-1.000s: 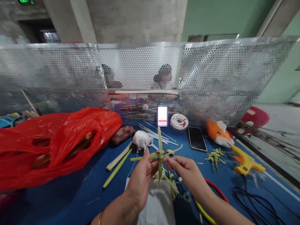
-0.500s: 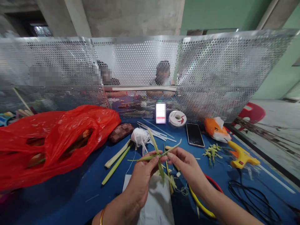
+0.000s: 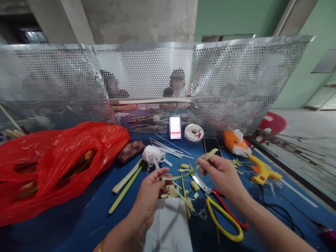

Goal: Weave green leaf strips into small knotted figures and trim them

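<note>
My left hand [image 3: 149,194] is closed in a pinch on one end of a thin green leaf strip [image 3: 183,173] above the blue table [image 3: 78,224]. My right hand [image 3: 223,173] pinches the strip's other end, with a pale green tip [image 3: 212,154] sticking out past the fingers. The strip runs between the hands, rising to the right. Under the hands lie leaf scraps [image 3: 181,192], a white sheet [image 3: 169,227] and scissors with yellow and red handles [image 3: 223,217].
A red plastic bag [image 3: 52,164] fills the left. Green stalks [image 3: 126,185], a white thread bundle [image 3: 151,155], a brown checked pouch [image 3: 130,151], tape roll [image 3: 193,132], phone [image 3: 211,144], an orange and white tissue pack [image 3: 235,143], yellow glue gun [image 3: 262,171] and black cable [image 3: 278,213] lie around. People sit behind a perforated metal screen [image 3: 236,80].
The hands have moved apart and the crossed strips are now a single strip stretched between them. My right hand rose to the right. The scissors are now uncovered.
</note>
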Available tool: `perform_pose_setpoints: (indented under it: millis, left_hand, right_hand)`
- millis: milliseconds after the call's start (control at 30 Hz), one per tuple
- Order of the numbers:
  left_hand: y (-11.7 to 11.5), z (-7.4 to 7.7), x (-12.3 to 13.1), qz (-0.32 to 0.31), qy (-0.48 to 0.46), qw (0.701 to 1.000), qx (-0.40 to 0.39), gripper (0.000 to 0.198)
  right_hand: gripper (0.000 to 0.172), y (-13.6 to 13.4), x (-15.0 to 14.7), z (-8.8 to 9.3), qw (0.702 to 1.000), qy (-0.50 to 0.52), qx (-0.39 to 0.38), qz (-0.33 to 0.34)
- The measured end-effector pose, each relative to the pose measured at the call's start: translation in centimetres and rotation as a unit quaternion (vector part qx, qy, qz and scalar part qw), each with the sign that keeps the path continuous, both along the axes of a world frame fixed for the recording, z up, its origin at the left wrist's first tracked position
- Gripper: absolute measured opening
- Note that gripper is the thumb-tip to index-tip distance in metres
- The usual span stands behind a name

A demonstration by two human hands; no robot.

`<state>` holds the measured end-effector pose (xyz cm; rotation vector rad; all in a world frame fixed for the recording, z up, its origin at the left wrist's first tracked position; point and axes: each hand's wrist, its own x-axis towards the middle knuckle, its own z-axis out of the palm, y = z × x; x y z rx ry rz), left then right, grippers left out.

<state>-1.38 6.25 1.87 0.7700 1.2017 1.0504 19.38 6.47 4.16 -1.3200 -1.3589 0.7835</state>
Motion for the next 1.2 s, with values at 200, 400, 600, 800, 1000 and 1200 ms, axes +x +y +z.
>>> perform_pose_setpoints:
  millis: [200,400,600,800,1000,1200]
  left_hand:
    - [-0.4,1.3,0.1,-0.039,0.135,0.984,0.112,0.032]
    - [-2.1,1.8,0.1,-0.102,0.291,0.908,0.284,0.037]
    - [-2.9,2.0,-0.4,0.042,0.335,0.837,0.431,0.023]
    - [-3.2,-0.2,0.6,-0.092,0.445,0.746,0.487,0.059]
    - [-2.8,-0.6,0.8,-0.139,0.398,0.798,0.430,0.045]
    - [-2.6,-0.3,1.7,-0.145,0.117,0.971,0.151,0.024]
  right_hand:
    - [0.039,-0.7,0.1,0.3,0.994,-0.105,0.001,0.017]
    - [0.041,-1.5,-0.7,0.6,0.995,-0.093,-0.002,0.023]
    - [0.032,-0.8,0.0,0.6,1.000,-0.011,-0.002,-0.027]
    - [0.035,-1.1,-1.6,0.3,0.996,0.071,-0.051,0.023]
    - [0.034,-1.9,-3.0,-0.9,0.995,-0.004,-0.042,0.092]
    - [0.020,-2.1,-3.1,-0.5,0.994,0.011,-0.035,0.104]
